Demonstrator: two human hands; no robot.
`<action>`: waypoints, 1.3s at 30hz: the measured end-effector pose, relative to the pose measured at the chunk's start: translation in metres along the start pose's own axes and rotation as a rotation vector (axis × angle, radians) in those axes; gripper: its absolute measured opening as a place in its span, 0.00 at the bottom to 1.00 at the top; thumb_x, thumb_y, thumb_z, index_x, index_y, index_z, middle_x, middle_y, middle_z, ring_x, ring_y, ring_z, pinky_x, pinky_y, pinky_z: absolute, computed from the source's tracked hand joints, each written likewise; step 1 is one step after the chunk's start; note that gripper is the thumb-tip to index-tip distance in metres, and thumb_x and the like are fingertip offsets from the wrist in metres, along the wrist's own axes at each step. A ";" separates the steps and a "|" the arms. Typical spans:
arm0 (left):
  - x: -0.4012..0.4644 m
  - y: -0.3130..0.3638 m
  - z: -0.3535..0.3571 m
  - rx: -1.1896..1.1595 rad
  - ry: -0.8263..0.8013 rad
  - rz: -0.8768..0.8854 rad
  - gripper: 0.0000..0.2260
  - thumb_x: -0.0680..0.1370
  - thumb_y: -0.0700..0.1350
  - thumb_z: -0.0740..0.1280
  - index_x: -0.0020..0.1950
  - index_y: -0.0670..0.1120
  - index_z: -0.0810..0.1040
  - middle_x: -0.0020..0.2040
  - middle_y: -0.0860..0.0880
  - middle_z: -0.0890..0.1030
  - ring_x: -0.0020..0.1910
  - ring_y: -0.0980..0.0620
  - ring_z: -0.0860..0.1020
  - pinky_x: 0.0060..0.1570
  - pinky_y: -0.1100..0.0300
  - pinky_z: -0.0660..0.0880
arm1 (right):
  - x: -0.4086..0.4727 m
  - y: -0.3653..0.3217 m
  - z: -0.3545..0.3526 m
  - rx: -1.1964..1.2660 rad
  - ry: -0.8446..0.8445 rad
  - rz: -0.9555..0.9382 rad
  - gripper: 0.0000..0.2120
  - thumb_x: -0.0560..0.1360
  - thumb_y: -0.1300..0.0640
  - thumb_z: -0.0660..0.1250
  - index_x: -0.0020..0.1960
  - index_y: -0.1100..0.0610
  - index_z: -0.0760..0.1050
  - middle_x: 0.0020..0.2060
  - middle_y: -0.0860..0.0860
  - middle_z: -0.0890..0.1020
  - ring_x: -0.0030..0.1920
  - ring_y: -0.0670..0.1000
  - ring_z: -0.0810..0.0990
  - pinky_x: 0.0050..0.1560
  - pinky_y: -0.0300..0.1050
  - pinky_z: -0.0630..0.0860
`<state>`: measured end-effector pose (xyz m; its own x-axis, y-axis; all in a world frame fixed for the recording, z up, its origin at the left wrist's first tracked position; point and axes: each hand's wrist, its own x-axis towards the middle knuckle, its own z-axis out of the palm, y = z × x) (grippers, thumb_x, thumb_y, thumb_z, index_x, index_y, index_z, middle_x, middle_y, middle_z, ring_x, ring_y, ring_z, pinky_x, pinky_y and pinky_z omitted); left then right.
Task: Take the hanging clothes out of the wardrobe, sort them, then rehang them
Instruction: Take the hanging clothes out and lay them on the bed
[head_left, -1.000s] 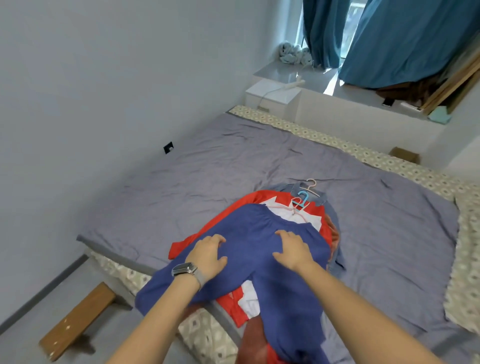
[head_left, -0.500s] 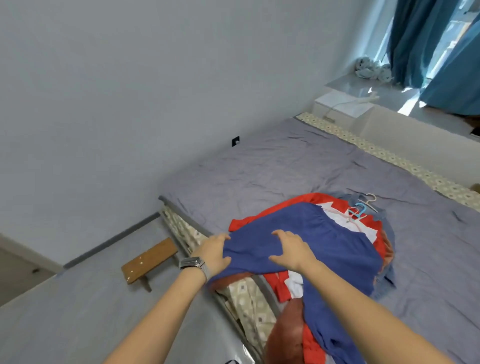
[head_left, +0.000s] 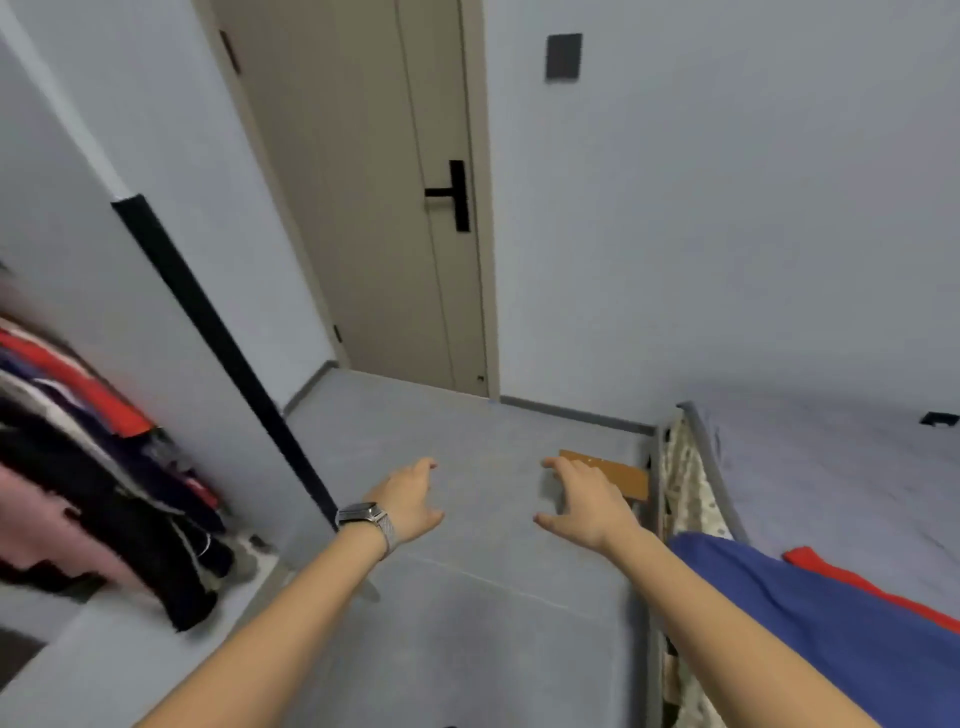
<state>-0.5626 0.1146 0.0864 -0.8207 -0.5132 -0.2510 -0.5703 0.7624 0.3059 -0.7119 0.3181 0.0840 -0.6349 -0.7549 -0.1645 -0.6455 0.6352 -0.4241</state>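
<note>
While both hands, left and right, hover empty with splayed grip, soft hanging clothes bunch leftward.

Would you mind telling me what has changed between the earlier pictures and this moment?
Both hands have let go of the blue garment: the left hand and right hand now hang open and empty over the grey floor. The view has swung left, from the bed towards the clothes hanging in the wardrobe. The blue garment and red garment remain on the bed.

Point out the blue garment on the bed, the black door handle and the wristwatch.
Blue garment (head_left: 789, 613), head view, its flat middle.
Black door handle (head_left: 457, 195), head view, upright plate.
Silver wristwatch (head_left: 361, 512), head view, its face.
</note>
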 end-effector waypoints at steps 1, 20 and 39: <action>-0.014 -0.025 -0.012 -0.026 0.015 -0.047 0.31 0.72 0.51 0.69 0.72 0.48 0.60 0.60 0.48 0.75 0.60 0.47 0.74 0.58 0.56 0.72 | 0.012 -0.029 0.004 -0.011 -0.036 -0.064 0.35 0.70 0.42 0.69 0.72 0.49 0.60 0.65 0.51 0.72 0.65 0.54 0.70 0.61 0.51 0.72; -0.224 -0.429 -0.154 -0.339 0.400 -0.773 0.29 0.74 0.49 0.68 0.72 0.45 0.62 0.61 0.45 0.75 0.57 0.47 0.76 0.57 0.58 0.72 | 0.132 -0.535 0.188 0.101 -0.491 -0.799 0.28 0.72 0.56 0.69 0.70 0.52 0.63 0.53 0.47 0.74 0.49 0.47 0.74 0.52 0.39 0.72; -0.183 -0.642 -0.226 -0.317 0.823 -1.065 0.18 0.76 0.45 0.65 0.66 0.45 0.71 0.61 0.46 0.74 0.58 0.50 0.75 0.56 0.60 0.73 | 0.337 -0.803 0.239 0.146 -0.168 -0.815 0.37 0.65 0.44 0.70 0.69 0.58 0.64 0.66 0.59 0.70 0.67 0.61 0.66 0.67 0.51 0.62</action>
<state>-0.0542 -0.3700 0.1439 0.2914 -0.9531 0.0824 -0.8213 -0.2050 0.5323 -0.3060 -0.4851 0.1559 0.0847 -0.9894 0.1177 -0.8057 -0.1375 -0.5761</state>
